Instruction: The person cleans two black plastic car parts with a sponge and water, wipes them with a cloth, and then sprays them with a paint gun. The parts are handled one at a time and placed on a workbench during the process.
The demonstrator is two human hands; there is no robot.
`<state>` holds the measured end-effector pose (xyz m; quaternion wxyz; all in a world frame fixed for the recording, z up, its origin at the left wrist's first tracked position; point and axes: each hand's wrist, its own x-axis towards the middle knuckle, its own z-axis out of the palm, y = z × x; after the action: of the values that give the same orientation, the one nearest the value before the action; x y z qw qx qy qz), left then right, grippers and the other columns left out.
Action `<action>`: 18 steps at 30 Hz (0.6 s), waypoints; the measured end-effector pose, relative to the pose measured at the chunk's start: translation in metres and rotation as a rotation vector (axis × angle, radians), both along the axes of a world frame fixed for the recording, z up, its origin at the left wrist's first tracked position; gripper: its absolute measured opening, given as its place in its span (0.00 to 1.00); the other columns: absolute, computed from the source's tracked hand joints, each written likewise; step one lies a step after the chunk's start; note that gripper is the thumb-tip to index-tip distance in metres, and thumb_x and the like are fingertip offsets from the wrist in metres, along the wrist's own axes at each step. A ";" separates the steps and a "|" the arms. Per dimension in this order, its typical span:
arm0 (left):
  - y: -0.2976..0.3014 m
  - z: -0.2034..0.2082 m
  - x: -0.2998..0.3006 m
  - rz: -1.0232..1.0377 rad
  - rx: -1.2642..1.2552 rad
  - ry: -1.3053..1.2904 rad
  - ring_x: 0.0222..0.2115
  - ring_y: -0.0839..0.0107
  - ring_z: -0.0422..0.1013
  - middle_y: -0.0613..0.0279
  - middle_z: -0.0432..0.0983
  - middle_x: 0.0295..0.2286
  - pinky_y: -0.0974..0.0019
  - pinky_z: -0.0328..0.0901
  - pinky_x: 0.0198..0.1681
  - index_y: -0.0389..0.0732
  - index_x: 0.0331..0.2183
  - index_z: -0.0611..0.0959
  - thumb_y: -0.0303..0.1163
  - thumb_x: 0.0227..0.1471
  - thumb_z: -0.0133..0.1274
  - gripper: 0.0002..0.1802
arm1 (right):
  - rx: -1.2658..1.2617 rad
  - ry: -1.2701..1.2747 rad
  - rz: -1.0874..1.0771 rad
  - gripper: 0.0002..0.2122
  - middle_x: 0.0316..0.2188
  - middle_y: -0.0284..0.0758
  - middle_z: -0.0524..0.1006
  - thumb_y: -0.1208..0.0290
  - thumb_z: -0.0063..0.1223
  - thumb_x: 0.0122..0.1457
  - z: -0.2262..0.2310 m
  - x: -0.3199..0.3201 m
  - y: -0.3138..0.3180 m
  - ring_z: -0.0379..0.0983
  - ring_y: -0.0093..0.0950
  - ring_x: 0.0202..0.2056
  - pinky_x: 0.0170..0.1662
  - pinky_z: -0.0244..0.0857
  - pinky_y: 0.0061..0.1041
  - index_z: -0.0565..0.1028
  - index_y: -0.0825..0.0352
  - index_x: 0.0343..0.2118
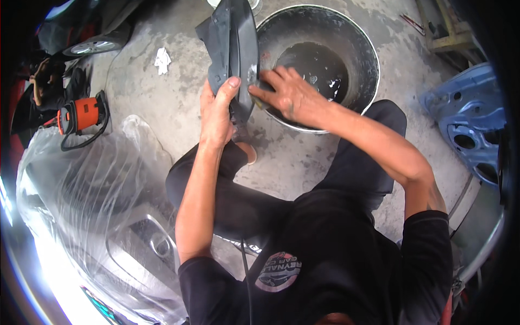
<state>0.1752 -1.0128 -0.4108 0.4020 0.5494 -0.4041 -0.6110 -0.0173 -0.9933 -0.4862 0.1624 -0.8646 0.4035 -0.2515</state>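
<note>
A long, curved dark grey plastic car part (pixel 234 46) stands tilted above the floor, near the basin's left rim. My left hand (pixel 216 111) is closed around its lower end, thumb lying along the front. A whitish worn patch marks its right edge. Close to that patch is my right hand (pixel 295 97), fingers bent around a small yellowish pad (pixel 260 103) that is mostly hidden by them. Whether the pad presses on the part is hard to make out. Just beyond my right hand stands a large round basin (pixel 374 59) with dark water (pixel 317 70) in the bottom.
To the left are plastic sheeting (pixel 97 179) over a large object, an orange and black vacuum-like machine (pixel 81 115) and a car wheel (pixel 95 47). A crouching person (pixel 46 81) is beyond. A white rag (pixel 162 60) lies on the concrete. At right leans a blue metal panel (pixel 460 103).
</note>
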 end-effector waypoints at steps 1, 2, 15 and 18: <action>-0.001 -0.001 0.002 -0.003 0.017 0.016 0.45 0.69 0.72 0.55 0.75 0.48 0.64 0.68 0.49 0.33 0.57 0.71 0.37 0.55 0.60 0.32 | -0.030 0.011 -0.027 0.25 0.55 0.46 0.71 0.77 0.52 0.56 0.002 -0.003 -0.008 0.69 0.42 0.52 0.52 0.66 0.38 0.75 0.62 0.59; -0.003 -0.001 0.002 -0.013 0.031 0.032 0.45 0.69 0.72 0.55 0.75 0.48 0.64 0.68 0.49 0.33 0.57 0.71 0.37 0.55 0.60 0.32 | -0.064 0.021 -0.060 0.24 0.54 0.46 0.71 0.76 0.53 0.55 0.003 -0.007 -0.019 0.69 0.41 0.51 0.52 0.66 0.38 0.75 0.62 0.59; 0.001 0.003 -0.006 -0.017 -0.039 -0.083 0.42 0.71 0.73 0.57 0.75 0.45 0.67 0.70 0.44 0.34 0.58 0.71 0.42 0.57 0.58 0.33 | -0.102 -0.052 -0.040 0.23 0.43 0.43 0.72 0.73 0.54 0.55 -0.005 0.004 0.005 0.70 0.40 0.46 0.47 0.65 0.38 0.75 0.67 0.56; -0.001 0.003 -0.004 -0.046 -0.023 -0.083 0.42 0.71 0.73 0.57 0.75 0.45 0.67 0.70 0.45 0.33 0.57 0.72 0.43 0.57 0.57 0.33 | -0.159 0.016 -0.126 0.22 0.43 0.42 0.72 0.73 0.52 0.56 0.000 -0.007 -0.024 0.70 0.39 0.46 0.47 0.65 0.38 0.75 0.66 0.56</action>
<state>0.1715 -1.0142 -0.4077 0.3770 0.5602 -0.4400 -0.5920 -0.0240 -1.0177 -0.4865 0.0739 -0.8498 0.4371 -0.2853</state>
